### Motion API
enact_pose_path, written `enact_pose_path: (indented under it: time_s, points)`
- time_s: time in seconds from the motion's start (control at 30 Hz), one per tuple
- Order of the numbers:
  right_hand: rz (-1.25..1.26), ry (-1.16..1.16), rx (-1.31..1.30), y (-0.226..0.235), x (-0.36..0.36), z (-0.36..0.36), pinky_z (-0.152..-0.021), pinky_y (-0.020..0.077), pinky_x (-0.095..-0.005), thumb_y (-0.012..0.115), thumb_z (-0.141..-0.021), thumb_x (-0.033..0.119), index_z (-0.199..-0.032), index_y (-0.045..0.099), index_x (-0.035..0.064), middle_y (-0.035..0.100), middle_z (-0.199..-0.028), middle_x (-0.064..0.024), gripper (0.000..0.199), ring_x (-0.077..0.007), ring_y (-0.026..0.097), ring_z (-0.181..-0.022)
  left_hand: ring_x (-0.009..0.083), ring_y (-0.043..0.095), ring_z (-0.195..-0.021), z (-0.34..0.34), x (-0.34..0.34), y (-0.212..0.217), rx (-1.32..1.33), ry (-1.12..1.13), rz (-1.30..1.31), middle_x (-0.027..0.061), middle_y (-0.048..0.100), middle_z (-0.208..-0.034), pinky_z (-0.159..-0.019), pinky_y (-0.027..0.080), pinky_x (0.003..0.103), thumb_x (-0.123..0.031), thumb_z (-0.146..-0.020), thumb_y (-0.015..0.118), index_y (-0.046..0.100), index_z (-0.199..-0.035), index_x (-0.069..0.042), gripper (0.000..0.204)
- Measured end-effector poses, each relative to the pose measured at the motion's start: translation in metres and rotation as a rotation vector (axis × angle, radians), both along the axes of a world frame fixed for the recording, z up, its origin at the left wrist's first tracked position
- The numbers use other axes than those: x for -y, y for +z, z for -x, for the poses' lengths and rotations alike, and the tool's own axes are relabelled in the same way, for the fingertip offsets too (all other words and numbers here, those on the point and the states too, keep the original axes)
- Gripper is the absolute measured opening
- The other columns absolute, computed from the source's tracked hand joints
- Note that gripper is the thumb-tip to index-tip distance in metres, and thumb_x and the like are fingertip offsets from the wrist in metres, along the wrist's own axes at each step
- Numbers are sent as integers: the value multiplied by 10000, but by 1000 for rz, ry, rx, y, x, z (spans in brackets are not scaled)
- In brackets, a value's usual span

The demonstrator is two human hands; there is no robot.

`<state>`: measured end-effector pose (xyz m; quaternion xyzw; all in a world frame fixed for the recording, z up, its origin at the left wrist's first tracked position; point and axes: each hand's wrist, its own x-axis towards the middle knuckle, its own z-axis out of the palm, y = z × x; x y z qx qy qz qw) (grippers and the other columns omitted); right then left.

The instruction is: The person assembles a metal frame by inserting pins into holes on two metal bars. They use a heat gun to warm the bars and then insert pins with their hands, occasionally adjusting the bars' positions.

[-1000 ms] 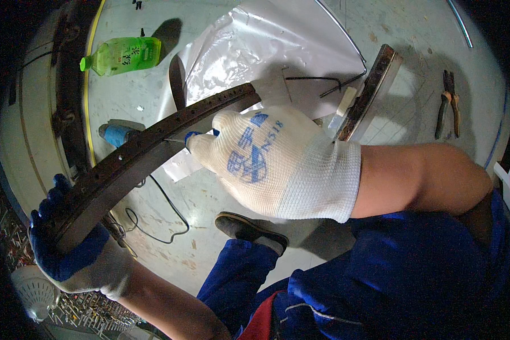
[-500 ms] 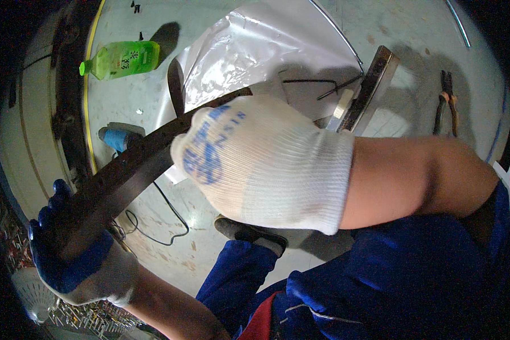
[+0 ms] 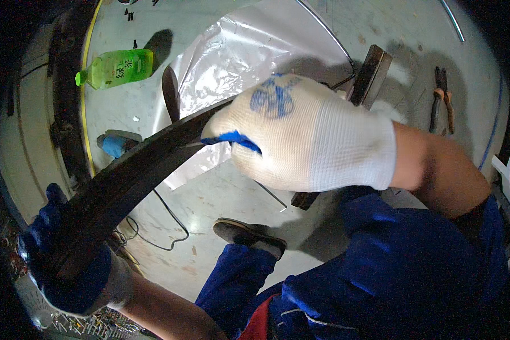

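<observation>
Head view looks down on two gloved hands gripping a long, dark curved strip (image 3: 136, 181) that runs from lower left up toward the middle. The right hand (image 3: 300, 133), in a white knit glove with blue-coated fingertips, is closed over the strip's upper end, fingers curled round its edge. The left hand (image 3: 68, 266), in a glove with a blue palm coating, is wrapped tightly round the strip's lower end near the lower left of the picture. The strip is held in the air above the concrete floor (image 3: 226, 192), not resting on it.

Under the right hand a sheet of clear plastic film (image 3: 243, 56) lies spread on the floor, crumpled and shiny. A dark metal bar (image 3: 371, 71) lies tilted just beyond the right wrist, its lower part hidden behind the hand. A pair of pliers (image 3: 442, 99) lies well off toward the right edge of the floor. A green plastic bottle (image 3: 116, 68) lies on its side near the upper left, and a blue-handled tool (image 3: 116, 144), possibly a power tool though the strip covers most of it, sits just beside the strip with a thin black cable (image 3: 164, 226) trailing from that spot. A dark shoe (image 3: 249, 237) and blue trouser legs (image 3: 413, 266) fill the lower part.
</observation>
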<state>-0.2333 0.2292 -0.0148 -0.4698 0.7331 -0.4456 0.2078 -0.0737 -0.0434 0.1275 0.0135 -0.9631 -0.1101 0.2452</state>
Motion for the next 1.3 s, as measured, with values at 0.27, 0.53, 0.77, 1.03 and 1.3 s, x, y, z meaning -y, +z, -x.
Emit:
enact_pose_path:
  time_s: [0.27,0.53,0.77,1.03,1.3]
  points:
    - [-36,16,-65,-1,15,-11,-713,611,-498,621,-913,273,-959,731,73,728,-819,-157,233,-349,745,-815,455,690,-1080,-1,12,1,-167,-228,-949,319,652,-1257,-1016,559,613,-272,-1085,449,486,-1406,122,510]
    - [-1,33,-96,-12,24,-10,-680,608,-507,627,-924,352,-915,722,65,721,-801,-153,303,-348,740,-774,220,734,-882,-2,34,-7,-120,25,295,103,771,-1061,-787,604,366,-113,-874,836,736,-1034,18,229]
    - [-44,11,-202,-11,29,-14,-631,594,-461,653,-882,188,-1084,744,145,707,-817,-151,226,-319,728,-716,373,743,-934,-10,49,-8,-26,-40,511,286,714,-1111,-879,648,533,-46,-1000,644,577,-1272,152,343]
    - [19,63,-154,-11,31,-4,-683,612,-501,622,-872,266,-864,729,49,730,-800,-151,242,-354,743,-760,386,735,-927,-11,59,-11,-60,-159,-113,289,707,-1096,-869,645,545,-36,-990,643,582,-1239,167,327]
    - [163,5,-269,-21,39,-20,-636,597,-477,627,-835,200,-810,712,52,693,-734,-149,173,-336,723,-700,359,749,-900,-5,44,-5,42,0,538,264,736,-1055,-837,652,478,-67,-988,660,601,-1214,169,333]
